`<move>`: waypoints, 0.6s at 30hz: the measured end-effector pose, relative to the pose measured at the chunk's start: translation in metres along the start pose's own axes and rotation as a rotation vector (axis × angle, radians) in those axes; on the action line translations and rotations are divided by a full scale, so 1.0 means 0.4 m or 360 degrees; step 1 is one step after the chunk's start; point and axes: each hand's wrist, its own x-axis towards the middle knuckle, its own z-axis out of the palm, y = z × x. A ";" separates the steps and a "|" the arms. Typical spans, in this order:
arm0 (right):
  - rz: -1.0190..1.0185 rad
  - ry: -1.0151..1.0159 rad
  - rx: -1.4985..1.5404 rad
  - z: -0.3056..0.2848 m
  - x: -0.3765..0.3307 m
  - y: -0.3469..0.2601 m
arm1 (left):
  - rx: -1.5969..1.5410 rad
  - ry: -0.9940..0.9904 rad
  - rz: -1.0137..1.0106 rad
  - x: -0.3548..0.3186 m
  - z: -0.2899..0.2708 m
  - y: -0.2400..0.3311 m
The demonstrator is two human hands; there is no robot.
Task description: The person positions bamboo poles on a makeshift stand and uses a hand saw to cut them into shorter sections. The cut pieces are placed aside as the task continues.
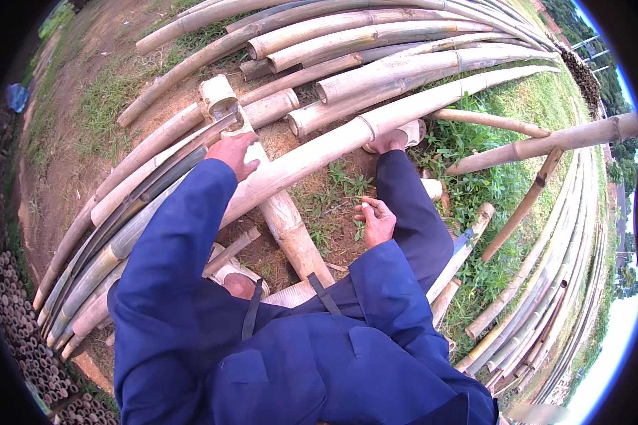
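A long pale bamboo pole (319, 152) runs slantwise in front of me, from beside my left forearm to the upper right. It lies across a thicker bamboo log (294, 230) that points away from me between my legs. My left hand (235, 152) rests on the bamboo where these two meet, with thumb and fingers apart. Just beyond it stands a short cut bamboo piece (217, 91) at the log's far end. Over the ground by my right knee, my right hand (377, 221) is closed in a pinch. A thin brown strip (353, 197) sticks out from its fingertips.
Several bamboo poles (376, 35) lie side by side beyond, and more (110, 244) to the left. At right, a bamboo prop frame (539, 145) stands above grass, near another pole pile (539, 312). Stacked cut bamboo ends (25, 326) fill the lower left. My feet flank the log.
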 end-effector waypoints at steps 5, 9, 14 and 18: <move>0.0249 0.0038 -0.0078 -0.045 -0.014 0.021 | 0.0072 -0.0179 -0.0076 0.228 0.204 0.274; 0.0228 0.0106 0.0071 -0.073 -0.015 -0.009 | 0.0146 -0.0115 -0.0129 0.292 0.275 0.320; 0.0232 0.0049 0.0026 -0.056 0.002 0.002 | -0.0165 -0.0264 -0.0083 0.301 0.280 0.309; 0.0245 -0.0030 -0.0121 -0.064 0.023 -0.004 | -0.0205 -0.0221 -0.0035 0.279 0.274 0.289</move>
